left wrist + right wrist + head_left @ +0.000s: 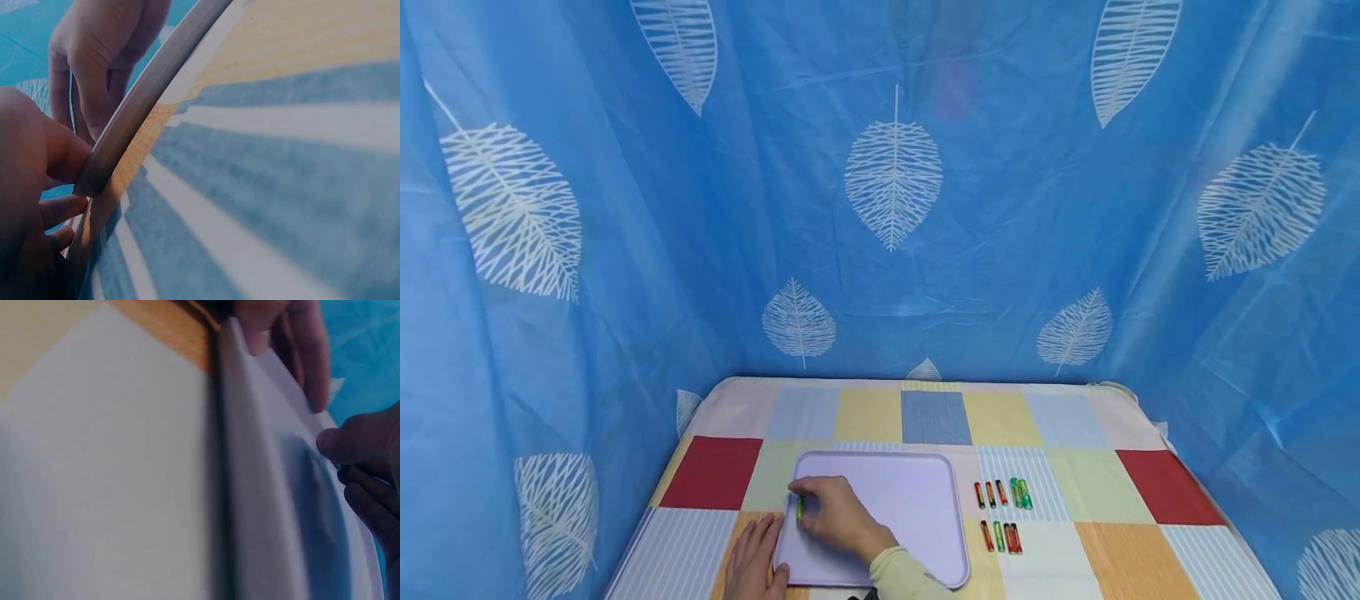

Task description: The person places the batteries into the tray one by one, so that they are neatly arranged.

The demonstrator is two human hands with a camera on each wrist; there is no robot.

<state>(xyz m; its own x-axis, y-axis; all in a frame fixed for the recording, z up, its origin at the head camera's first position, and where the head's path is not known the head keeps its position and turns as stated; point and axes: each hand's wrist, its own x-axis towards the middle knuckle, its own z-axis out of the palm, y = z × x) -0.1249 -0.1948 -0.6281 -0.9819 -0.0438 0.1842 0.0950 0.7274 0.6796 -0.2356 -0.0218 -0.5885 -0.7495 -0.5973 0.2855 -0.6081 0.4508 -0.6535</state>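
Observation:
My right hand (841, 518) pinches a green battery (800, 507) between thumb and fingers, over the left side of a pale lilac tray (917, 521). In the right wrist view the battery (342, 468) is mostly hidden by the fingers, with only a small green end showing. My left hand (752, 560) lies at the tray's lower left corner, its fingers extended on the tablecloth. The left wrist view shows its thumb right at the tray's rim (140, 94).
Right of the tray, two rows of batteries lie on the patchwork tablecloth (1120, 550): several red and black ones (987, 536) and several green ones (1026, 493). A blue curtain (985, 250) with white leaf prints surrounds the table.

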